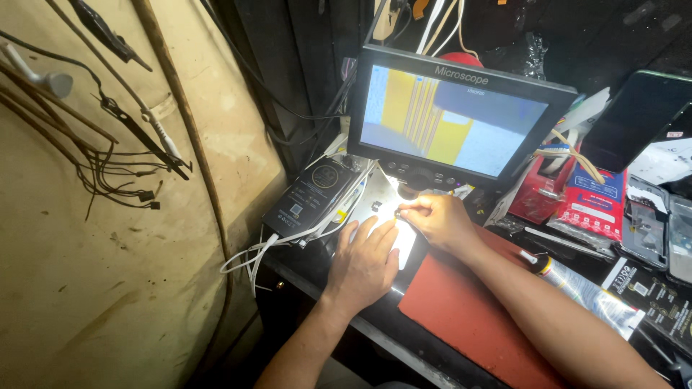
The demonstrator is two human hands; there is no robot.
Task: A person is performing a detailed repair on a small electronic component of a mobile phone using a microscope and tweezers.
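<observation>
My left hand lies flat, fingers together, on the brightly lit base plate of a digital microscope. My right hand is pinched on a small dark knob at the microscope's stand, just below the screen. The microscope monitor shows a blurred picture of yellow and blue bands. What lies under the lens is hidden by my hands and the glare.
A red work mat lies under my right forearm. A black box and white cables sit to the left. At right are red packets, a tube, a dark phone and phone parts. Wires hang on the left wall.
</observation>
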